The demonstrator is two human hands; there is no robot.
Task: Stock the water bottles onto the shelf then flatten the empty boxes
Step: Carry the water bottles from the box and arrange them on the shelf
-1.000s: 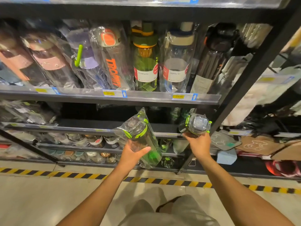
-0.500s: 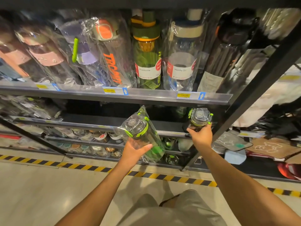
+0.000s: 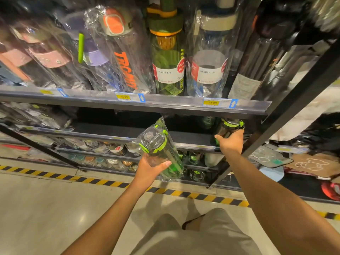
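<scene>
Since half a second ago our right hand (image 3: 230,141) has carried its dark bottle (image 3: 228,127) farther in. Its green-rimmed lid now sits under the front edge of the upper shelf (image 3: 165,104), at the right end of the middle shelf (image 3: 119,130). Our left hand (image 3: 150,167) has barely shifted. It grips the wrapped bottle (image 3: 158,144) from below, thumb across the near side, lid tilted up and left, in the air in front of the middle shelf.

The right hand curls round the dark bottle from the near side. Its fingertips and the bottle's base are hidden, so we cannot tell whether the bottle rests on the shelf. Bottles on the upper shelf are cut off at the top, and glare on their plastic bags blurs much of them.

We can read "Healthy life" on the white bands of the green bottle (image 3: 165,72) and the clear bottle (image 3: 207,72) to its right, and "Water Bottle" on a red badge. Orange letters beginning "TR" run down a bagged bottle (image 3: 125,70) farther left. Yellow price tags read 15.00 (image 3: 123,97) and 14.00 (image 3: 212,103); the leftmost tag is too blurred to read.
</scene>
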